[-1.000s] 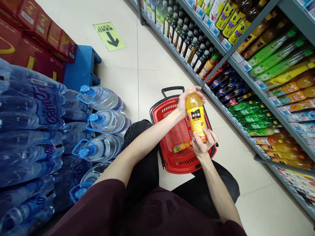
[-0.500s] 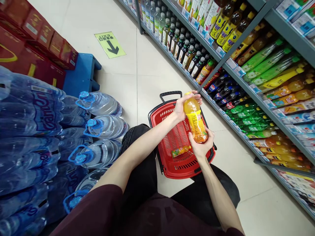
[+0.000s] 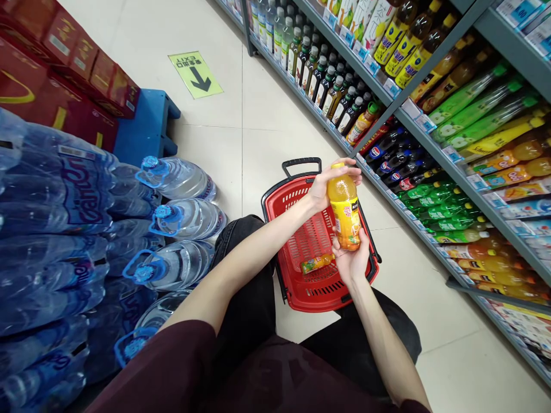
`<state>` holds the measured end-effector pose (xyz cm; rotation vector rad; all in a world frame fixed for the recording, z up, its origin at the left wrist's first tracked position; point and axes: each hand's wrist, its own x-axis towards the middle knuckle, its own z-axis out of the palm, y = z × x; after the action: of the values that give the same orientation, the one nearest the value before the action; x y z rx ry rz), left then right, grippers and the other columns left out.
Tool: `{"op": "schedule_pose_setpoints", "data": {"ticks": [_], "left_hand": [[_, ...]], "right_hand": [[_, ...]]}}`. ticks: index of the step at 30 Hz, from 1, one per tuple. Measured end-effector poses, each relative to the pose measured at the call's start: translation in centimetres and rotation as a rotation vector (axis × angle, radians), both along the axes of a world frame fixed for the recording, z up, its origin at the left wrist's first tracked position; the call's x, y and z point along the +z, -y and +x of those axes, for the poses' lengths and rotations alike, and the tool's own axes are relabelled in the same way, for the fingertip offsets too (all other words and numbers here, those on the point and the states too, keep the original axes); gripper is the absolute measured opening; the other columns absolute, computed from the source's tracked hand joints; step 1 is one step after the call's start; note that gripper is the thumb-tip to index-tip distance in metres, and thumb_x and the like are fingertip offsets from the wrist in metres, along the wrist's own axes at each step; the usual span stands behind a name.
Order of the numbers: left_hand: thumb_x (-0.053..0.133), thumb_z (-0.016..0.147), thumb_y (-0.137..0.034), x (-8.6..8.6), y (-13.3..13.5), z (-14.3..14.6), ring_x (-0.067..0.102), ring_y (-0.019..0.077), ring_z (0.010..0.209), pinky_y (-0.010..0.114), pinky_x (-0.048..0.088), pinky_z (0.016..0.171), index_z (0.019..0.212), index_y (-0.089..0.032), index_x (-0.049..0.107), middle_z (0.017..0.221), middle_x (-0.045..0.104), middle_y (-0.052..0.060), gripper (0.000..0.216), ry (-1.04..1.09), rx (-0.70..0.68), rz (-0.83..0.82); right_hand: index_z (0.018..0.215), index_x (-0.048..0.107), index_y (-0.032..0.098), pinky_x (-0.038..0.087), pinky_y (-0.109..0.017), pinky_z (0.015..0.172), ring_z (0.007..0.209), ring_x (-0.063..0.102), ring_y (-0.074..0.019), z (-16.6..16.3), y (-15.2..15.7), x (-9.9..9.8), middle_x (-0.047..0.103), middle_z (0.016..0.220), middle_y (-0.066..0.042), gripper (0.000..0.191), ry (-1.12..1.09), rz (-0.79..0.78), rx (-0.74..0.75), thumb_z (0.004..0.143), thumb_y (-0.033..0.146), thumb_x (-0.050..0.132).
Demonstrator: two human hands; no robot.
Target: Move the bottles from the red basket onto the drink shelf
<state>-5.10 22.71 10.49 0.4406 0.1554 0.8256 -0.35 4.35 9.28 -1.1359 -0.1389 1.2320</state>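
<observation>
An orange juice bottle [image 3: 345,207] with a yellow label is held upright over a red shopping basket [image 3: 293,287] on the floor. My left hand [image 3: 325,186] wraps round the bottle's neck and cap. Under its base sits my right hand [image 3: 350,261], fingers closed on the lower part. A small bottle [image 3: 317,263] with a green and orange label lies flat inside the basket, just left of my right hand.
Shelves of drink bottles [image 3: 430,132] run along the right. Large water jugs [image 3: 178,221] and wrapped water packs [image 3: 47,229] are stacked at left, beside a blue pallet [image 3: 144,129] with red cartons [image 3: 64,63]. A green arrow sign [image 3: 196,74] marks the tiled floor.
The bottle has been turned in my hands, so the black label panel has rotated out of sight. Both hands stay on it above the basket.
</observation>
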Motion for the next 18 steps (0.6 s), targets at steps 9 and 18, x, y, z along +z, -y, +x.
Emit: {"op": "schedule_pose_setpoints", "data": {"ticks": [9,18], "left_hand": [[0.080,0.072,-0.033,0.08,0.25,0.06,0.075,0.0187,0.080,0.035,0.060,0.087,0.101,-0.021,0.071,0.088,0.079,0.003,0.032,-0.035,-0.039,0.023],[0.083,0.068,-0.030,-0.08,0.52,0.18,0.075,0.0182,0.081,0.032,0.060,0.086,0.103,-0.020,0.070,0.090,0.079,0.003,0.038,-0.069,-0.021,0.075]], "right_hand": [[0.090,0.060,0.019,0.027,-0.021,0.043,0.044,0.028,-0.0075,0.54,0.48,-0.06,0.055,0.065,0.001,0.054,-0.316,-0.058,0.234,0.091,0.071,0.045],[0.090,0.057,0.021,0.031,-0.019,0.044,0.047,0.029,-0.0078,0.76,0.37,-0.10,0.050,0.067,0.002,0.050,-0.356,-0.030,0.230,0.093,0.069,0.046]]}}
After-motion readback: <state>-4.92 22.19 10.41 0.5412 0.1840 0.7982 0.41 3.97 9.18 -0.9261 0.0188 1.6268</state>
